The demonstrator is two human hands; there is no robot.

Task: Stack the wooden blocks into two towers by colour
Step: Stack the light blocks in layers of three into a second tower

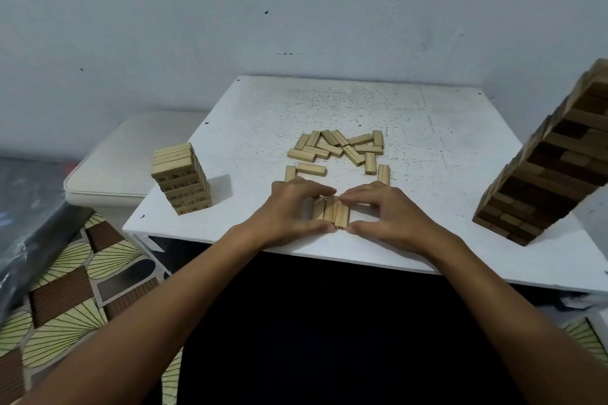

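Note:
Three light wooden blocks lie side by side near the front edge of the white table. My left hand grips them from the left and my right hand from the right, fingers curled over their far ends and thumbs at the near ends. Behind the hands lies a loose pile of several light blocks. A short tower of light blocks stands at the table's left. A tall tower of dark brown blocks stands at the right.
A cream cushioned seat sits left of the table, below a pale wall. A patterned floor mat lies at the lower left beside a dark plastic-covered object. The dark tower stands near the table's front right edge.

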